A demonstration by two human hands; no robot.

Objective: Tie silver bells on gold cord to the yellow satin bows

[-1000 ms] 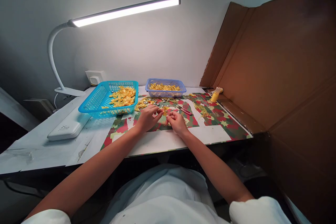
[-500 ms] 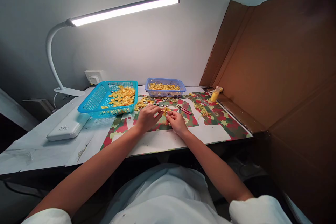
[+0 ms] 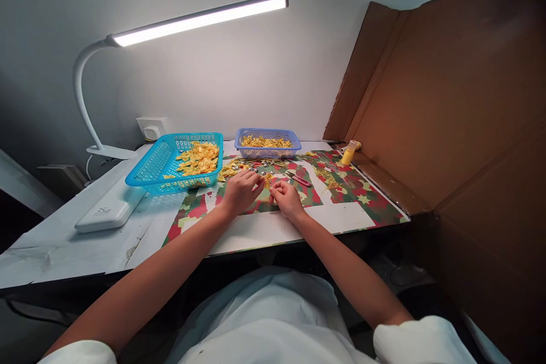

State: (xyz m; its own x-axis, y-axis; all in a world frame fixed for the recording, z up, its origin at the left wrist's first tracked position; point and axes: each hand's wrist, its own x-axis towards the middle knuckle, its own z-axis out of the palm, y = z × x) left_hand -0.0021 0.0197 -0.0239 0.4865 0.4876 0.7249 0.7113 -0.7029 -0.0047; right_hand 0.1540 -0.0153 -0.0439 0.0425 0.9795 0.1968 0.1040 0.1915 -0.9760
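My left hand [image 3: 240,190] is closed in a pinch on a small yellow ribbon piece [image 3: 268,180], which pokes out past the fingertips. Just right of it, my right hand [image 3: 286,199] has thumb and forefinger pressed together; whatever is between them is too fine to make out. Behind my fingers lie several small shiny silver bells [image 3: 263,173]. Loose yellow ribbon pieces [image 3: 230,169] are heaped beyond my left hand. A pair of red-handled thread snips [image 3: 299,180] rests a little beyond my right hand.
A turquoise basket [image 3: 147,173] of yellow ribbon pieces stands left, a blue-purple basket [image 3: 268,152] at the back. Gold strands [image 3: 328,179] and a yellow bottle [image 3: 348,156] lie right, near a cardboard wall [image 3: 469,96]. A power bank [image 3: 111,210] and lamp [image 3: 200,20] are left.
My right fingertips have drawn slightly away from the yellow ribbon piece, widening the gap between the hands. My left hand keeps nearly the same place.
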